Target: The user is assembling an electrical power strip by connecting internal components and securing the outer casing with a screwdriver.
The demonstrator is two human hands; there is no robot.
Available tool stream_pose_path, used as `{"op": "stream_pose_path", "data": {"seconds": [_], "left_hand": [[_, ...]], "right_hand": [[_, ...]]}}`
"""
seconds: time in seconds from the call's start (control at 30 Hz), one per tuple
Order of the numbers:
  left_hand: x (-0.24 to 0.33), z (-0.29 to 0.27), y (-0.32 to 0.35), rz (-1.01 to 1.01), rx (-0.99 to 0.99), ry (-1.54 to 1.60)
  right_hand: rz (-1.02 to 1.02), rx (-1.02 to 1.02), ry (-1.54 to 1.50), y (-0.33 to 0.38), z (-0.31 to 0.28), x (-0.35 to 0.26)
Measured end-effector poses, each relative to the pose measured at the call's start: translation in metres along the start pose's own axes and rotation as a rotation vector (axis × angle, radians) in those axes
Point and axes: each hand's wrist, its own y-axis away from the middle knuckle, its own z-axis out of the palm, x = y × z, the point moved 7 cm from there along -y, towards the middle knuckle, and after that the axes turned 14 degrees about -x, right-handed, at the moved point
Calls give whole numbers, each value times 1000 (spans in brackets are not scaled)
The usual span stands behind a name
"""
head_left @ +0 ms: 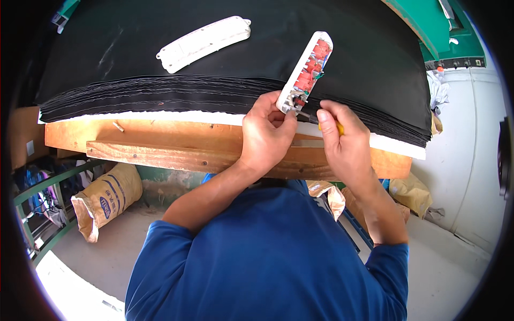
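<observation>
My left hand (266,132) grips the lower end of an opened white power strip housing (293,80), tilted up and to the right. Red socket parts (309,72) line its inside, with a few thin blue and green wires among them. Closed round a screwdriver (339,128) with a yellow handle is my right hand (347,140). The screwdriver's dark shaft points left into the housing's near end, where the tip is hard to make out. A separate white housing half (206,44) lies to the far left on the black sheets.
Stacked black sheets (176,99) cover the wooden bench (160,152). Below left, a tan sack (110,198) stands near a green metal rail (48,184). More sacks (411,195) sit lower right. Green machinery (428,27) fills the far right corner.
</observation>
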Motion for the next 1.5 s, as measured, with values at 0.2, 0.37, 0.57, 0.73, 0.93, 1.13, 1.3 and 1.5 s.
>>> {"op": "stream_pose_path", "data": {"seconds": [0.2, 0.37, 0.57, 0.73, 0.93, 1.13, 1.3, 1.5], "left_hand": [[-3, -2, 1, 7, 26, 36], [-3, -1, 1, 6, 35, 1], [-3, -3, 2, 40, 48, -58], [-3, -1, 1, 42, 56, -65], [-5, 0, 2, 42, 59, -34], [-6, 0, 3, 63, 68, -56], [-3, -3, 2, 78, 61, -81], [-5, 0, 4, 77, 66, -76]], "right_hand": [[-271, -225, 264, -2, -7, -22], [-497, -210, 537, 1, 0, -26], [706, -304, -678, 6, 20, 42], [3, -333, 57, 3, 4, -6], [-520, -309, 811, 4, 13, -17], [288, -428, -242, -13, 19, 19], [799, -551, -965, 4, 36, 32], [163, -427, -323, -8, 21, 24]]}}
